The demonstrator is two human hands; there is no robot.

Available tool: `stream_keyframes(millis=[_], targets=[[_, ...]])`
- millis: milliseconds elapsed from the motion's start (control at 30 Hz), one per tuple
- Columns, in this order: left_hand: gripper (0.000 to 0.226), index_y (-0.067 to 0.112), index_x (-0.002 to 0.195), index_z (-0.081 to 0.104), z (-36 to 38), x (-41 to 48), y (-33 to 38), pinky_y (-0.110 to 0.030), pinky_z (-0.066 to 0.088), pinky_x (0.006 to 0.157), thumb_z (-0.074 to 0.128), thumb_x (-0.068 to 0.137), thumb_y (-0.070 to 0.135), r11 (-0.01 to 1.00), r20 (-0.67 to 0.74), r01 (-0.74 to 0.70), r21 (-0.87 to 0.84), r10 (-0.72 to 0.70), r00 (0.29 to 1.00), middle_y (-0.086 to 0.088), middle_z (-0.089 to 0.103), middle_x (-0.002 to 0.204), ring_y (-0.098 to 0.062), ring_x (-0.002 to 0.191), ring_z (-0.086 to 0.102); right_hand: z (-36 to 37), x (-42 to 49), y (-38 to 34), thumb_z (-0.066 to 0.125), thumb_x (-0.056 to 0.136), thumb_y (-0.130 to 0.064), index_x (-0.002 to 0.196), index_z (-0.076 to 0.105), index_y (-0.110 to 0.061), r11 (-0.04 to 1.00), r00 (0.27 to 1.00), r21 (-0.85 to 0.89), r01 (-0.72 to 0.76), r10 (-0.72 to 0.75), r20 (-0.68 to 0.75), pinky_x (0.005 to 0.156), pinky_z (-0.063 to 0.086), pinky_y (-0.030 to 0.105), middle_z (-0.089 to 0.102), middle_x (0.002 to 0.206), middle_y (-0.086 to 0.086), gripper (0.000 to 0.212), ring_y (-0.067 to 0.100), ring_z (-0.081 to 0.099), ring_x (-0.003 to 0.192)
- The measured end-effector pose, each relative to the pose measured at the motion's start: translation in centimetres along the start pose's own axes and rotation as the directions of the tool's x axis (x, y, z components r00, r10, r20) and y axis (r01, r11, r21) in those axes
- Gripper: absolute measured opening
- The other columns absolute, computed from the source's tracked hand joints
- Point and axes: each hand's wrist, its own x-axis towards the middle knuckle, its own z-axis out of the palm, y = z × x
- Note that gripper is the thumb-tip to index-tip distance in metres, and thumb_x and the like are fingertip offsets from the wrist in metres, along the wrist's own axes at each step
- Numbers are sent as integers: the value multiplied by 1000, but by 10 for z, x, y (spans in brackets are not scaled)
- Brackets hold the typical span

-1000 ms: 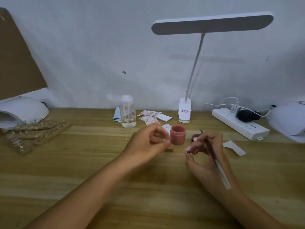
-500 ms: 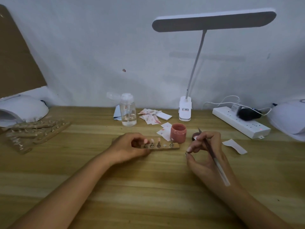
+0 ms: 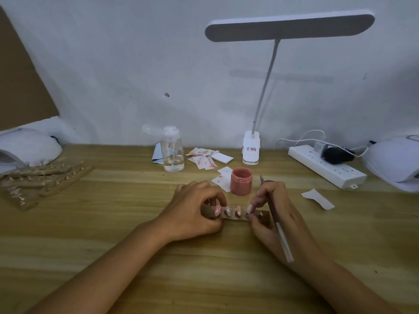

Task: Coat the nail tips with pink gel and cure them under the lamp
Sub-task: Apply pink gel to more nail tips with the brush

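— Mounted where?
— On the head, looking forward and down across the wooden surface [image 3: 113, 257] toward the white wall [image 3: 113, 64].
— How near?
— Close, with forearms in from the bottom edge. Mid-frame: left grip [image 3: 192, 211] on the nail-tip holder [image 3: 229, 218], right grip [image 3: 272, 214] with the brush [image 3: 283, 241].
— How wide?
— Very: left nail lamp [image 3: 29, 148] and right nail lamp [image 3: 394, 159] at the edges, desk lamp [image 3: 290, 28] near the top.
— Overlap with another view?
— Just this one view.

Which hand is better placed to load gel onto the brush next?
Right. The right hand holds the brush, and the open pink gel jar stands just beyond it. The left hand grips the nail-tip strip.
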Motion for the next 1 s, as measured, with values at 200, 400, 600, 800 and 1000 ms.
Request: stream_keyframes(millis=[200,400,600,800,1000], targets=[[32,42,91,58,3,0,0,-30,35,88,60,60,50,1000,5,-15,5,15,1000,22,52,85,1,90,51,-2,1,-5,68,77,9,100,45,-8,999,998,23,-48,46,53,76,51,28,59,87,-2,37,10,60,85],[30,46,89,56,3,0,0,-29,34,90,57,59,53,1000,15,-10,15,9,1000,22,54,84,1,90,52,-2,1,-4,69,78,5,103,47,-7,998,995,-1,-69,69,74,78,52,32,59,92,2,36,11,61,85],[30,45,90,56,2,0,-5,-27,32,90,58,60,51,999,-12,20,27,-20,1000,18,55,84,1,91,52,0,-4,4,73,76,0,104,45,-17,996,998,-69,-59,60,24,75,48,19,58,88,-8,43,5,59,85],[27,45,87,53,4,-2,-4,-22,29,86,58,61,50,999,-11,23,35,-22,1000,17,52,83,1,90,51,1,-5,8,71,78,0,106,43,-18,991,999,-126,-44,45,8,74,50,25,56,89,-10,44,7,59,84],[30,41,90,55,5,-2,-1,-23,30,88,56,62,52,999,-18,7,49,-7,1000,18,50,85,1,90,50,3,-4,15,78,74,-6,106,44,-18,992,999,-120,-40,41,11,73,52,23,57,88,-10,48,4,60,84]])
